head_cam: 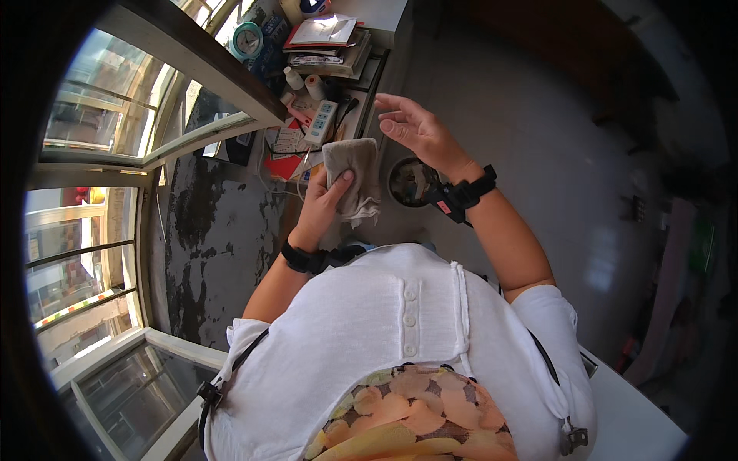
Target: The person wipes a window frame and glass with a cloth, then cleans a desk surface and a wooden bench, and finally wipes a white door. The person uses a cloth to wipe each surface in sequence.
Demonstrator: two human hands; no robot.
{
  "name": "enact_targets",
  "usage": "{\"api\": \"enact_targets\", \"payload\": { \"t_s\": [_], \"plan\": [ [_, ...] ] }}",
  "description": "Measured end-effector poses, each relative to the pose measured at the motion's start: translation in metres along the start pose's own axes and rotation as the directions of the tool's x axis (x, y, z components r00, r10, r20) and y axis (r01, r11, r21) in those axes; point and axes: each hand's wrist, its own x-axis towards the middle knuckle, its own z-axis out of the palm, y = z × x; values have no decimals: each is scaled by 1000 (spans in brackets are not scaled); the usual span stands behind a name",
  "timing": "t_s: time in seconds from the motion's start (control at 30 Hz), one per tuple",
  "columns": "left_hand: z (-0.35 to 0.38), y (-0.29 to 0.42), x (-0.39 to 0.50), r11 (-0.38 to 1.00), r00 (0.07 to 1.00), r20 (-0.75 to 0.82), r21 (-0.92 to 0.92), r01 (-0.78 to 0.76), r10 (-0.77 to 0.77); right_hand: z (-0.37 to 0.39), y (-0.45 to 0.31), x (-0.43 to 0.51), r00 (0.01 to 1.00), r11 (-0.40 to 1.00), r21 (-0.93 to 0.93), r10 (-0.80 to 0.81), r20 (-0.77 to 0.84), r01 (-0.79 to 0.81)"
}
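Observation:
A folded grey-beige cloth (356,167) with a frayed lower edge is gripped in my left hand (319,204), the thumb pressed across its front. My right hand (412,129) is raised to the right of the cloth, apart from it, with bent fingers and nothing in them. Below that hand a round bin (403,183) holding scraps sits on the floor. Just beyond the cloth, a white power strip (321,123) lies on the cluttered desk, near a pink-handled tool (298,113) and a black plug (350,105).
A window sash (202,63) swings inward at the upper left; another sash (138,392) stands at the lower left. The desk bears a stack of books (331,52), a teal alarm clock (247,41), a thread spool (314,86) and a white bottle (293,78). The wall (213,242) is peeling.

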Motion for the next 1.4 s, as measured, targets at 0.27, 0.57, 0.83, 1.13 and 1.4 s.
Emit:
{"api": "enact_targets", "payload": {
  "t_s": [0.27,0.57,0.83,1.13,1.4],
  "plan": [
    [102,-14,37,1000,993,118,-8,5,-4,-42,44,-103,956,869,460,265,-129,-179],
    [89,-25,51,999,999,-34,50,5,-3,-55,59,-99,939,803,549,333,-87,-234],
    [75,-25,82,767,908,-73,565,-303,412,-68,72,-70,825,863,449,420,-378,-233],
    [71,-30,138,687,961,123,678,-263,247,-69,82,-14,944,923,304,292,-156,-235],
    [103,-56,218,782,979,-19,605,-151,204,-165,102,23,913,861,304,396,100,-407]
  ]
}}
